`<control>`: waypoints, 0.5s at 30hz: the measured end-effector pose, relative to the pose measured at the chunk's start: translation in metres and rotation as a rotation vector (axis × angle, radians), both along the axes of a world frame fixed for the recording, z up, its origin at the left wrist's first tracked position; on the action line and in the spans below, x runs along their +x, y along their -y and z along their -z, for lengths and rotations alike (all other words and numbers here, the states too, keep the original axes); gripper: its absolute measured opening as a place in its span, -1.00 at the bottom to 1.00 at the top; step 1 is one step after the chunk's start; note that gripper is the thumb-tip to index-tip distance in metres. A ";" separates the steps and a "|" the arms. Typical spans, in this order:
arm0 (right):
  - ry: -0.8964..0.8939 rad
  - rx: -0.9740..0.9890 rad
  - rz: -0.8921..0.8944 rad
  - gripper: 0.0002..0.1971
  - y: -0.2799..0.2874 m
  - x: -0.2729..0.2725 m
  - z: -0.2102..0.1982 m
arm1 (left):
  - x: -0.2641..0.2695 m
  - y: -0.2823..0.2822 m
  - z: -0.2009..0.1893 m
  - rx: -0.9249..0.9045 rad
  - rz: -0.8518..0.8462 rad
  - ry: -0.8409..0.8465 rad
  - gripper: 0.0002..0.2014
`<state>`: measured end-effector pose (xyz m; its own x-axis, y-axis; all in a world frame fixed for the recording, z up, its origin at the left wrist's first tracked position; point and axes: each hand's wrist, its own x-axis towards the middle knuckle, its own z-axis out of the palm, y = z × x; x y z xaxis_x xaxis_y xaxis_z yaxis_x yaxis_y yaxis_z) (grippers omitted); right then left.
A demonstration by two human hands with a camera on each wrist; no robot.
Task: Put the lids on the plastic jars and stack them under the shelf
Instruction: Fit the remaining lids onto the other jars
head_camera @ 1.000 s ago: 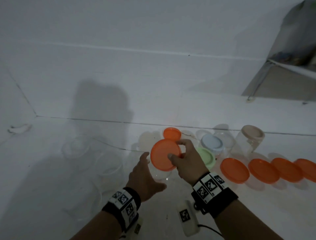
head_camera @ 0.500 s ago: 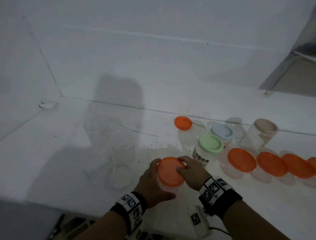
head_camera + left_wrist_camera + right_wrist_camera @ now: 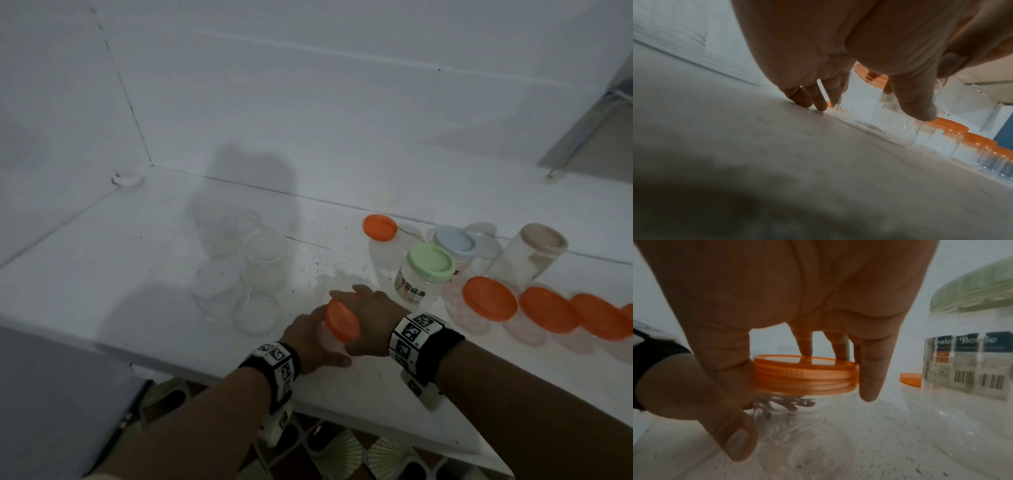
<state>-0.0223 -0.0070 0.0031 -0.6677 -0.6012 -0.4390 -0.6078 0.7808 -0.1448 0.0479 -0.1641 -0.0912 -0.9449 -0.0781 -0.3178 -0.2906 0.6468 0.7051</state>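
A clear plastic jar (image 3: 875, 120) stands on the white counter (image 3: 102, 260) near its front edge, with an orange lid (image 3: 340, 320) on its mouth. My right hand (image 3: 370, 315) grips that orange lid (image 3: 805, 374) from above, thumb on one side and fingers on the other. My left hand (image 3: 311, 337) wraps around the jar's body below the lid. Several clear jars without lids (image 3: 253, 277) stand to the left. To the right stand lidded jars: a row with orange lids (image 3: 489, 298), one green-lidded jar (image 3: 431, 262), one pale blue (image 3: 454, 241).
A beige-lidded jar (image 3: 537, 250) stands at the back right. A small loose orange lid (image 3: 380, 227) lies near the back wall. A shelf leg (image 3: 561, 164) comes down at the far right. The counter's front edge runs just below my wrists, above a patterned floor.
The orange lid came down from mid-air onto the jar. My right hand's grip has turned round on it, and my left hand has closed round the jar. The camera view shifted left.
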 end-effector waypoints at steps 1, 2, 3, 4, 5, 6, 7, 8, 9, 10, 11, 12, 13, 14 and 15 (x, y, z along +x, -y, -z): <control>-0.010 0.017 -0.011 0.15 0.003 -0.001 -0.002 | -0.002 0.001 0.002 -0.013 0.002 0.009 0.24; -0.015 0.028 -0.015 0.13 0.005 -0.003 -0.003 | -0.004 0.002 0.005 -0.022 0.006 0.014 0.23; -0.013 0.041 -0.013 0.12 0.007 -0.005 -0.004 | -0.005 0.004 0.007 -0.028 0.011 0.016 0.22; -0.013 0.054 -0.014 0.13 0.009 -0.006 -0.005 | -0.006 0.005 0.010 -0.031 0.016 0.016 0.22; -0.018 0.074 -0.020 0.14 0.009 -0.008 -0.006 | -0.007 0.007 0.012 -0.033 0.023 0.016 0.22; -0.023 0.096 -0.028 0.14 0.010 -0.009 -0.005 | -0.008 0.008 0.012 -0.030 0.033 0.013 0.22; -0.023 0.117 -0.033 0.15 0.011 -0.009 -0.005 | -0.009 0.008 0.013 -0.022 0.042 0.012 0.21; -0.022 0.134 -0.038 0.16 0.012 -0.009 -0.004 | -0.009 0.009 0.015 -0.015 0.048 0.016 0.21; -0.026 0.147 -0.046 0.16 0.014 -0.010 -0.004 | -0.010 0.010 0.017 -0.007 0.052 0.013 0.20; -0.029 0.156 -0.051 0.16 0.015 -0.010 -0.003 | -0.009 0.010 0.018 0.003 0.050 0.004 0.18; -0.027 0.164 -0.050 0.15 0.017 -0.010 -0.003 | -0.009 0.012 0.021 0.011 0.050 -0.003 0.16; -0.026 0.167 -0.050 0.15 0.018 -0.010 -0.003 | -0.009 0.012 0.022 0.015 0.047 -0.013 0.15; -0.028 0.171 -0.047 0.14 0.019 -0.010 -0.004 | -0.009 0.012 0.021 0.014 0.051 -0.022 0.15; -0.031 0.174 -0.042 0.13 0.019 -0.010 -0.004 | -0.009 0.012 0.021 0.005 0.061 -0.029 0.14; -0.032 0.179 -0.038 0.13 0.019 -0.010 -0.004 | -0.009 0.011 0.020 -0.007 0.070 -0.037 0.14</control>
